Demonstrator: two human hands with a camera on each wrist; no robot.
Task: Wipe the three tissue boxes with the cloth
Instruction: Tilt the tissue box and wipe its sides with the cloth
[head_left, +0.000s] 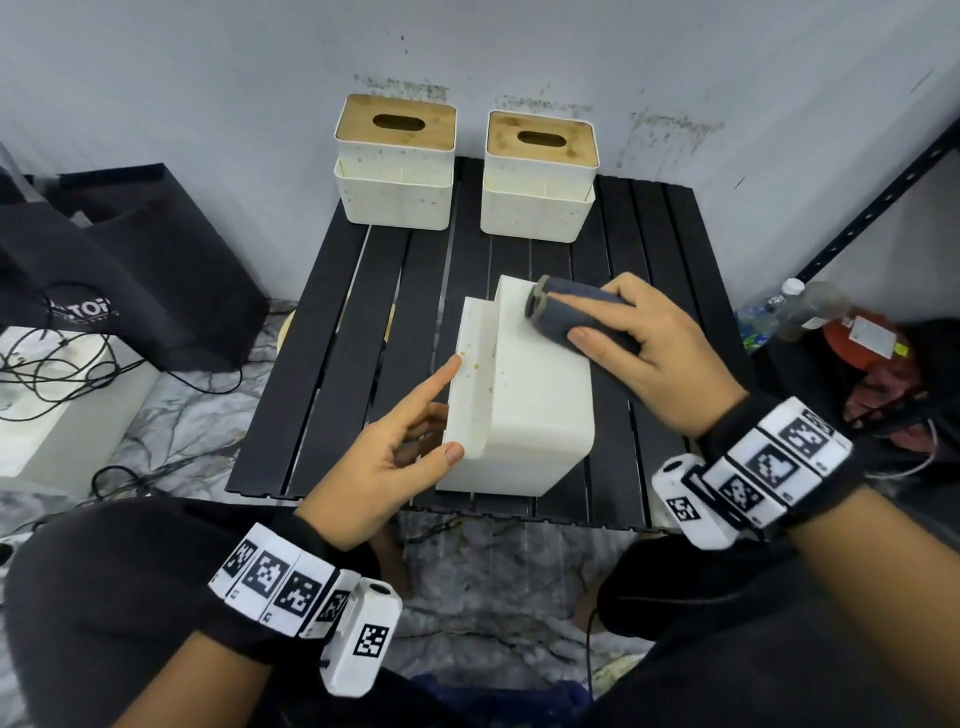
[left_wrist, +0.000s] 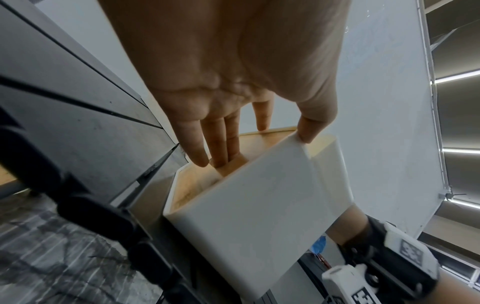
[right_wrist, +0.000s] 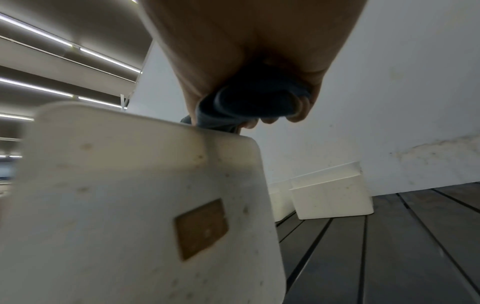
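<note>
A white tissue box (head_left: 524, 405) lies on its side mid-table, brown specks on its upper face. My left hand (head_left: 434, 415) holds its left end: thumb on the near top edge, index finger along the rim. In the left wrist view, the left hand (left_wrist: 233, 144) has two fingers dipped into the slot of the wooden lid (left_wrist: 262, 142) of this box (left_wrist: 259, 205). My right hand (head_left: 597, 343) grips a rolled dark grey cloth (head_left: 571, 312) and presses it on the box's far top. The right wrist view shows the cloth (right_wrist: 249, 98) at the box's (right_wrist: 130, 195) top edge. Two more speckled boxes (head_left: 395, 161) (head_left: 540, 176) stand upright at the back.
The black slatted table (head_left: 322, 364) stands against a stained wall. Left of it are a black bag (head_left: 130, 260) and a white case with tangled cables (head_left: 52, 405). To the right are bottles (head_left: 810, 306) and a black shelf post (head_left: 883, 197). My knees are at the near edge.
</note>
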